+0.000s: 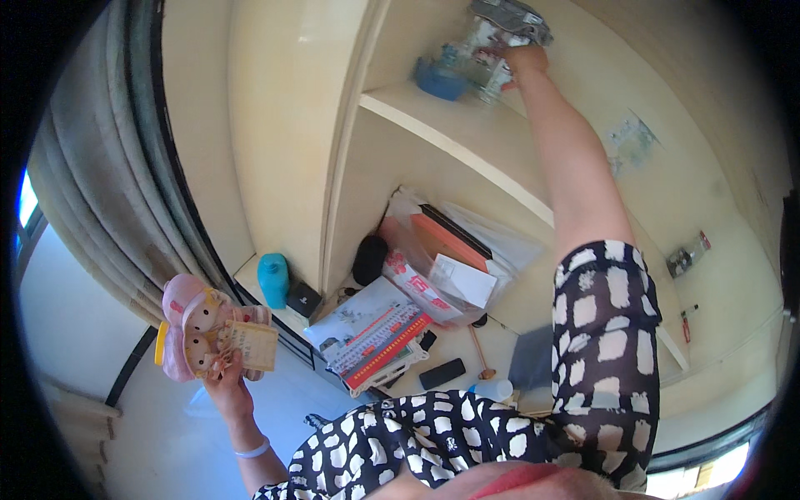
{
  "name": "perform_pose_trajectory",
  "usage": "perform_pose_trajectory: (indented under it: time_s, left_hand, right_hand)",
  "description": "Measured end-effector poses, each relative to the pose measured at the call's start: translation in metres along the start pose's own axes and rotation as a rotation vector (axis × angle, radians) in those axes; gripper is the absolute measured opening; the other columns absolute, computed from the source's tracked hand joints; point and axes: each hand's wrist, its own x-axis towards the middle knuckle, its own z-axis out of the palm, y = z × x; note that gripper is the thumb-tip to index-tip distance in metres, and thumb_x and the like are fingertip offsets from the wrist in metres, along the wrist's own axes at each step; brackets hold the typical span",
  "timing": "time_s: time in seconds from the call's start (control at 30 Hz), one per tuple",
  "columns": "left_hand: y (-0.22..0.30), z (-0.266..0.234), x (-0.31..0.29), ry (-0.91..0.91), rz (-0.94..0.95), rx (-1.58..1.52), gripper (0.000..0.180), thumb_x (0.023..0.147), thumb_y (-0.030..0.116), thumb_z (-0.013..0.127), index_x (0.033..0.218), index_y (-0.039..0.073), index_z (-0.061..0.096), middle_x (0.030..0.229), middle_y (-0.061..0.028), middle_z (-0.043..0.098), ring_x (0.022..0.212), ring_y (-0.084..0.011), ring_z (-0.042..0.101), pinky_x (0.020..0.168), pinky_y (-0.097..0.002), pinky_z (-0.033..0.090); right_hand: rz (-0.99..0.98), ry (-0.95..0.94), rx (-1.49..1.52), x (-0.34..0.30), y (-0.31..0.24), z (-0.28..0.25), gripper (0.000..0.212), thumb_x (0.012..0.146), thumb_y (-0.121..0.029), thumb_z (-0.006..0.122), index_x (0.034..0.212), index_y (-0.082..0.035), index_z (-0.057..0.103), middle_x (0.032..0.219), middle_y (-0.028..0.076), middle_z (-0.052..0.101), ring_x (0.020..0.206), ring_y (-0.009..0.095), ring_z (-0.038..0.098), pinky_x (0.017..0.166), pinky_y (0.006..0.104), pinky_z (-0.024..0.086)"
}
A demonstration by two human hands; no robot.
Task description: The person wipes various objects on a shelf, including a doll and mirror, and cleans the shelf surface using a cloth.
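Observation:
At the left, my left hand [223,375] is closed around the lower part of a pink cartoon figurine [185,321]. The figurine has round faces with dark eyes, a yellow piece at its side and a cream, sign-like panel [252,346]. My right arm stretches up to the upper shelf, where my right hand [527,62] grips the side of a clear jar [483,71]; its fingertips are partly hidden. Over the jar's top lies a grey cloth item [512,18], perhaps a cap. A blue, basket-like container [442,77] stands just left of the jar.
Below the shelf board [454,146] lie a plastic bag with boxes [450,258], a printed picture sheet [367,321], a black case [442,374] and a wooden stick [482,354]. A teal bottle [272,281] stands by a black box [303,300]. Grey curtains [108,167] hang left.

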Motion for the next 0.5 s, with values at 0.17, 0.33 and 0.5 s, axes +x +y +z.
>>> perform_pose_trajectory:
  time_s: [0.17,0.33,0.5]
  left_hand:
    - [0.004,0.015,-0.001,-0.041,-0.015,-0.025,0.043,0.079,-0.007,0.062,0.119,-0.005,0.047,0.109,-0.0124,0.058,0.097,-0.0196,0.058,0.084,-0.0322,0.049]
    - [-0.01,-0.004,0.003,-0.09,-0.068,0.005,0.043,0.08,-0.006,0.061,0.12,-0.005,0.046,0.113,-0.0131,0.056,0.1,-0.0201,0.057,0.087,-0.0323,0.048]
    - [-0.011,0.007,-0.001,-0.166,-0.022,-0.032,0.039,0.079,-0.005,0.062,0.116,-0.006,0.05,0.112,-0.0122,0.057,0.098,-0.019,0.057,0.087,-0.0315,0.047]
  right_hand:
    - [-0.095,-0.108,0.082,0.017,0.01,0.0,0.059,0.068,-0.02,0.08,0.115,0.005,0.054,0.106,0.02,0.06,0.093,0.032,0.062,0.067,0.0466,0.058]
    - [-0.33,-0.353,-0.226,-0.06,-0.02,-0.067,0.054,0.076,-0.03,0.072,0.115,0.003,0.055,0.106,0.013,0.06,0.098,0.023,0.058,0.076,0.0369,0.054]
    - [-0.422,0.0,-0.248,-0.118,-0.003,-0.222,0.063,0.075,-0.038,0.072,0.117,0.004,0.053,0.107,0.012,0.06,0.094,0.02,0.06,0.077,0.0294,0.05]
